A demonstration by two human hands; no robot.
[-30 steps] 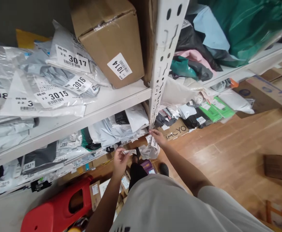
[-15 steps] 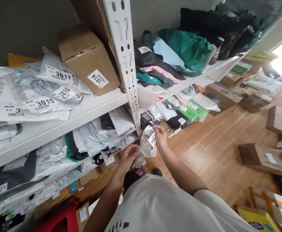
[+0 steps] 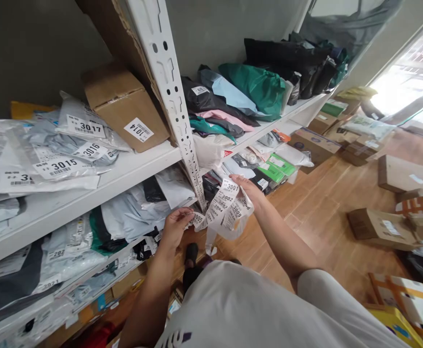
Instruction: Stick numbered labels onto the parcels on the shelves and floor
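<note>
A strip of white number labels [image 3: 225,203], printed 3001, 3002 and onward, hangs looped in front of my body. The top end is pinched in my right hand [image 3: 249,189] by thumb and fingers. My left hand [image 3: 177,226] closes on another end of the strip, near a label ending in 005. Curled lengths of the strip dangle between the two hands. To the left, a shelf [image 3: 142,166] bears bagged parcels with labels such as 3015 [image 3: 62,166], 3016 [image 3: 92,151] and 3017 [image 3: 86,126], beside a cardboard box [image 3: 124,104] marked 1014.
A white perforated upright [image 3: 175,92] divides the shelving. Dark and green bagged parcels [image 3: 256,87] lie on the right shelf. Several cardboard boxes [image 3: 381,229] stand on the wooden floor [image 3: 316,203]. A foot [image 3: 191,253] shows below my hands.
My hands have moved apart, the left one leftward. The label strip has spread out, showing more numbers. The view has shifted slightly to the right.
</note>
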